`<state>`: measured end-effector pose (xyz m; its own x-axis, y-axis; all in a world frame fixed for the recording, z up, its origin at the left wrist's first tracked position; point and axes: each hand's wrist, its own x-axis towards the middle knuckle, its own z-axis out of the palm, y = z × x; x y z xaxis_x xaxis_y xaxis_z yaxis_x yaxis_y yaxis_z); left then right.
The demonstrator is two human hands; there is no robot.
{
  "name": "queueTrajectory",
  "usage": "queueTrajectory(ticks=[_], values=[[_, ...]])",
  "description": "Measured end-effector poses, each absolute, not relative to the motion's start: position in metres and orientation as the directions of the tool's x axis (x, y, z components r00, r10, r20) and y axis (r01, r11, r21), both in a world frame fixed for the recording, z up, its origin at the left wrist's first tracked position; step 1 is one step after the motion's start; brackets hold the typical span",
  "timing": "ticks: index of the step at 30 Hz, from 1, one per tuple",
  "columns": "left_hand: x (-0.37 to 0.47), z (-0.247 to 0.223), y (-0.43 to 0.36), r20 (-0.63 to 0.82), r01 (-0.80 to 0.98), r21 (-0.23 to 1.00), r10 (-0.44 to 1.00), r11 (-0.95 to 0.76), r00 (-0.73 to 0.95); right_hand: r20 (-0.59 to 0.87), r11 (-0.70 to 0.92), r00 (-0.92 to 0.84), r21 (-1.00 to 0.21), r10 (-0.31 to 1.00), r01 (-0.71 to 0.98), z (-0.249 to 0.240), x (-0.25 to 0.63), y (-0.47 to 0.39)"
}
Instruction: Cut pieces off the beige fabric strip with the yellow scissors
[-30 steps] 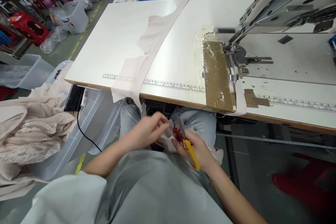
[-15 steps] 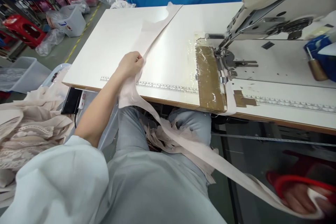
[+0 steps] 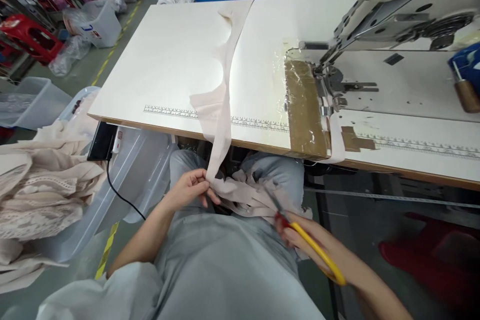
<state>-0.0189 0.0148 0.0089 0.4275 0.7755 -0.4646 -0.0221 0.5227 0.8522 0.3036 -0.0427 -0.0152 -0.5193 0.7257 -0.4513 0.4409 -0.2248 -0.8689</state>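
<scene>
A long pale pink fabric strip [image 3: 226, 75] runs down the white table and over its front edge to my lap. My left hand [image 3: 193, 189] pinches it just below that edge, thumb and index finger together, the other fingers loosely apart. To the right, above my thigh, my right hand [image 3: 294, 235] grips scissors [image 3: 318, 251] with a yellow handle and a red part near the fingers. Their blurred blades point up and left, over crumpled pink fabric [image 3: 249, 197] on my lap. I cannot tell whether the blades touch it.
A sewing machine [image 3: 408, 15] stands at the right of the table [image 3: 168, 55], with a brown taped patch [image 3: 305, 110] beside its needle area. At left, pink lace fabric [image 3: 45, 185] fills a clear bin [image 3: 131, 170]; a black cable [image 3: 122, 192] hangs there. A red stool [image 3: 423, 255] is lower right.
My left hand has come down off the table to my lap, still on the strip. My right hand has moved in from the lower right, released the strip's far part, and now holds scissors.
</scene>
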Motion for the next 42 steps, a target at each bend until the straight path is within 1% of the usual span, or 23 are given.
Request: queueTrajectory(ticks=[2,4,8,11,14,16,19,22,25,30,36,39,42], values=[[-0.016,0.005,0.008,-0.463,-0.076,0.842,0.787,0.534,0.407,-0.44,-0.175,-0.647,-0.884,0.622,0.433,-0.008,0.271,-0.015],[-0.016,0.003,0.003,-0.48,-0.099,0.829,0.791,0.551,0.38,-0.43,-0.103,-0.713,-0.885,0.554,0.454,-0.002,0.25,0.009],[-0.019,-0.001,0.0,-0.529,-0.132,0.793,0.779,0.595,0.336,-0.415,0.007,-0.786,-0.883,0.459,0.47,0.0,0.234,0.039],[-0.02,-0.002,0.001,-0.55,-0.157,0.771,0.77,0.617,0.324,-0.412,0.046,-0.8,-0.878,0.437,0.477,0.0,0.231,0.048],[-0.02,-0.002,0.002,-0.554,-0.167,0.764,0.766,0.623,0.326,-0.429,0.129,-0.781,-0.836,0.454,0.533,0.003,0.228,0.051],[-0.02,-0.002,0.002,-0.548,-0.166,0.769,0.771,0.617,0.323,-0.439,0.2,-0.757,-0.787,0.484,0.584,0.005,0.225,0.051],[-0.02,-0.003,0.001,-0.545,-0.168,0.775,0.778,0.61,0.313,-0.416,0.312,-0.727,-0.704,0.547,0.638,0.008,0.22,0.051],[-0.02,-0.005,0.001,-0.549,-0.169,0.773,0.778,0.612,0.307,-0.399,0.385,-0.698,-0.621,0.595,0.683,0.009,0.217,0.049],[-0.022,-0.007,0.002,-0.544,-0.16,0.78,0.781,0.605,0.306,-0.389,0.403,-0.674,-0.579,0.628,0.709,0.006,0.215,0.047],[-0.025,-0.008,0.003,-0.539,-0.145,0.782,0.774,0.607,0.332,-0.368,0.422,-0.679,-0.57,0.635,0.705,0.001,0.216,0.045],[-0.022,-0.009,0.003,-0.544,-0.145,0.774,0.764,0.617,0.347,-0.355,0.471,-0.661,-0.489,0.662,0.734,0.003,0.209,0.046],[-0.022,-0.009,0.003,-0.554,-0.113,0.777,0.758,0.619,0.345,-0.347,0.455,-0.658,-0.51,0.668,0.73,-0.001,0.206,0.047],[-0.027,-0.008,0.004,-0.55,0.006,0.815,0.77,0.58,0.324,-0.338,0.409,-0.639,-0.545,0.691,0.732,-0.007,0.21,0.042]])
